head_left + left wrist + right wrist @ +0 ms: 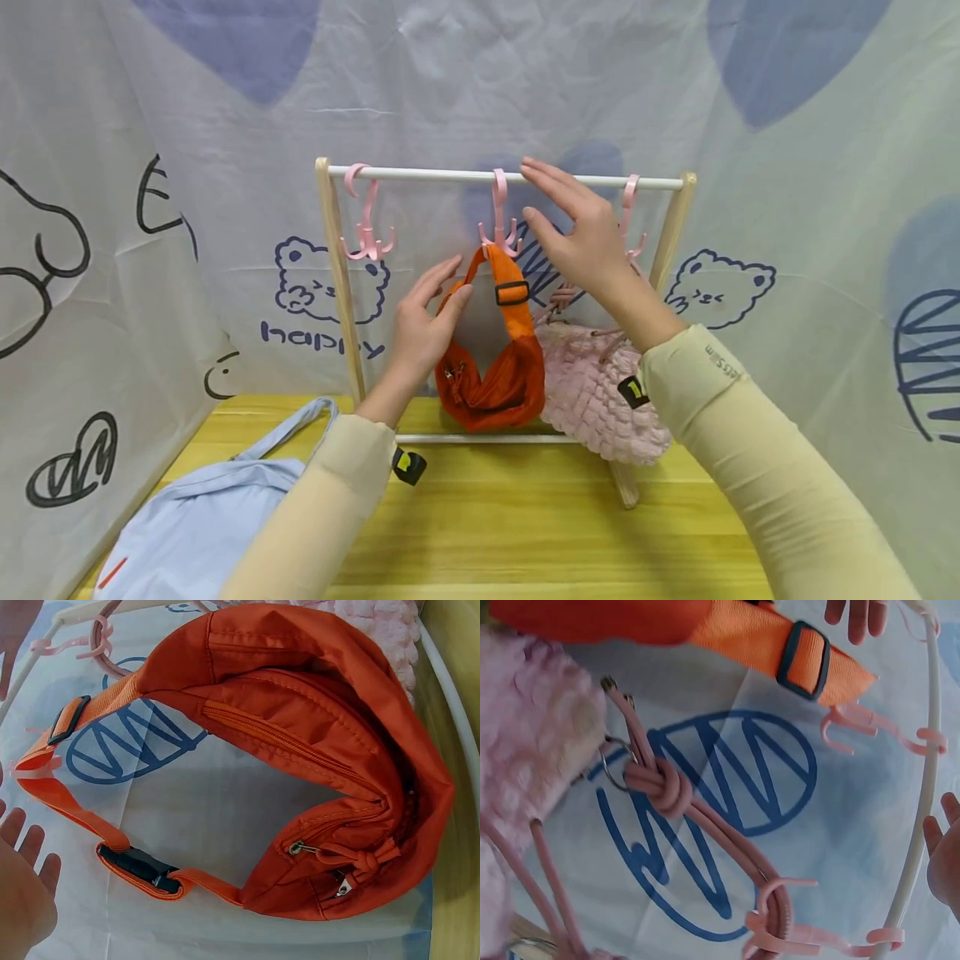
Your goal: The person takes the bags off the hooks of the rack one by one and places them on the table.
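Observation:
An orange waist bag (498, 392) hangs by its strap from the middle pink hook (498, 208). Its black buckle (139, 870) and zips show in the left wrist view. My left hand (422, 329) is beside the strap on the left, fingers extended and holding nothing; the left wrist view shows a gap between them. To the right of the middle hook, my right hand (583, 237) is raised near the white rail (427, 174), its fingers straight and grasping nothing. A puffy pink bag (592, 392) hangs by its knotted cord (720, 832) from the right pink hook (810, 937).
A third pink hook (367, 229) hangs at the rail's left with nothing on it. Wooden posts (341, 283) hold the rail. On the yellow wood-grain table (480, 525), a light blue bag (202, 517) lies at the left. A printed cloth (450, 92) hangs behind.

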`<state>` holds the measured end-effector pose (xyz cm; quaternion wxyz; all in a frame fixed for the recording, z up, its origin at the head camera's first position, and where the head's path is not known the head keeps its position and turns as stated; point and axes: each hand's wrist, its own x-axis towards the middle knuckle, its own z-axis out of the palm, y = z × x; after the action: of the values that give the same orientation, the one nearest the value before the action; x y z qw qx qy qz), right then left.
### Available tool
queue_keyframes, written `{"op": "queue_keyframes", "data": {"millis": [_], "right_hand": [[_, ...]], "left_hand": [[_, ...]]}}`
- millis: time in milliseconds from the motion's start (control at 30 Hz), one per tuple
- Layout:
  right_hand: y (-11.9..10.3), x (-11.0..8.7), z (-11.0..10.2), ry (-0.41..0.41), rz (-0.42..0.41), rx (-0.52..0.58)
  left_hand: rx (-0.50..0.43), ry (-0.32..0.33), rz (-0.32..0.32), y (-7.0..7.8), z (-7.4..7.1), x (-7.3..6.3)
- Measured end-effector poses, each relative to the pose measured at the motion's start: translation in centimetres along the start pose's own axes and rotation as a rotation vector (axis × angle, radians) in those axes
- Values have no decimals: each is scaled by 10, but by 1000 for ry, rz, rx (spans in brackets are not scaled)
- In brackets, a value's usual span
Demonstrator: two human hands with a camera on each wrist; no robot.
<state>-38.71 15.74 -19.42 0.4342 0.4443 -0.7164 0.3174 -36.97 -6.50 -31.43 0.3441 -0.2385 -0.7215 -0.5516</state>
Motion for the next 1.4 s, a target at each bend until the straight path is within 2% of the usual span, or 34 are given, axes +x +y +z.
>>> {"op": "queue_keyframes", "data": {"millis": [300, 533, 633, 800, 1000, 1133, 1400], "right_hand": [[17, 27, 3, -87, -69, -104], [26, 34, 3, -195, 20, -268], [28, 33, 4, -226, 18, -305], [30, 33, 7, -222, 31, -275], [28, 31, 9, -205, 98, -219], [26, 29, 10, -201, 119, -218], [27, 27, 15, -145, 102, -199]], "left_hand": [[-87, -35, -40, -12, 4, 16], [-124, -103, -91, -19, 8, 19], [-125, -131, -96, -21, 9, 19], [-152, -144, -91, -24, 11, 20], [-178, -151, -106, -21, 15, 22], [-204, -126, -136, -20, 19, 23], [-275, -66, -188, -21, 25, 30]]}}
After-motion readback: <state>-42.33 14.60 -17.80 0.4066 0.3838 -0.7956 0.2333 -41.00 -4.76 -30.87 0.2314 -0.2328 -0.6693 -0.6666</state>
